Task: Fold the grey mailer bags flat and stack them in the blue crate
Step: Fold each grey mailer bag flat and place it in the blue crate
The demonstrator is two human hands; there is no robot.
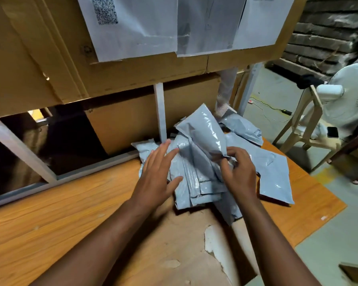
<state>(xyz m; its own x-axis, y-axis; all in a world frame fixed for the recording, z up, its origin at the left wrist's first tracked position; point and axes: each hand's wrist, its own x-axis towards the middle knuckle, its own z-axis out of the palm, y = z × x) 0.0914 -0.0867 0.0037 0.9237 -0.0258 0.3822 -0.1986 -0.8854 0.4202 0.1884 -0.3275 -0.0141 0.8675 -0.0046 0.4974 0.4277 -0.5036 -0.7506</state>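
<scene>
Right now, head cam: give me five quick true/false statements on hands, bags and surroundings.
1. The right hand pinches a raised grey bag. True.
2. The left hand grips a bag tightly. False: its fingers are straight, over the pile of bags.
3. The bags lie in a blue crate. False: they lie on the wooden table; no crate is in view.
4. A white fan stands at right. True.
5. Papers are taped to cardboard above. True.

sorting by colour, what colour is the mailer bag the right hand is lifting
Pale grey, glossy; the mailer bag pinched by the right hand shows best in the head view.
</scene>
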